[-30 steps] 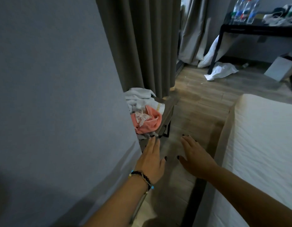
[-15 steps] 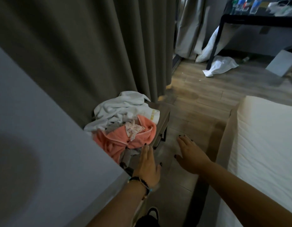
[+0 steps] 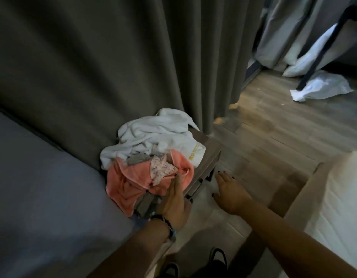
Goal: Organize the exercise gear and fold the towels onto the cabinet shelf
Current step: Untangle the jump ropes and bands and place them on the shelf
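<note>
While you are leaning over the low grey-brown cabinet (image 3: 208, 155) at the foot of the dark grey curtain (image 3: 113, 57), its top is carrying a crumpled heap of linen.

Item 1: white towel (image 3: 153, 135), unfolded, lying at the far side of the heap, one corner with yellow lettering hanging toward the cabinet's right edge.

Item 2: coral-pink towel (image 3: 133, 183), unfolded, lying on the near side, spilling over the cabinet's near left edge.

Item 3: small white cloth with pink dots (image 3: 161, 169), bunched, sitting on top of the pink towel.

Item 4: grey cloth (image 3: 137, 159), only a strip showing between the white and pink towels.

Your left hand (image 3: 173, 205), a dark beaded bracelet (image 3: 165, 222) at the wrist, is reaching flat with fingers straight and together; the fingertips are touching the near edge of the pink towel, gripping nothing.

Your right hand (image 3: 229, 191) is hovering to the right of the cabinet, above the wood-plank floor (image 3: 273, 137), fingers extended and relaxed, holding nothing, apart from the linen.

Surroundings: grey upholstered surface (image 3: 43, 187) at near left; pale mattress (image 3: 338, 197) at near right; crumpled white sheet (image 3: 323, 87) on the floor at far right, beside a black table leg (image 3: 321, 51); dark shoes (image 3: 217, 259) at the bottom edge.
</note>
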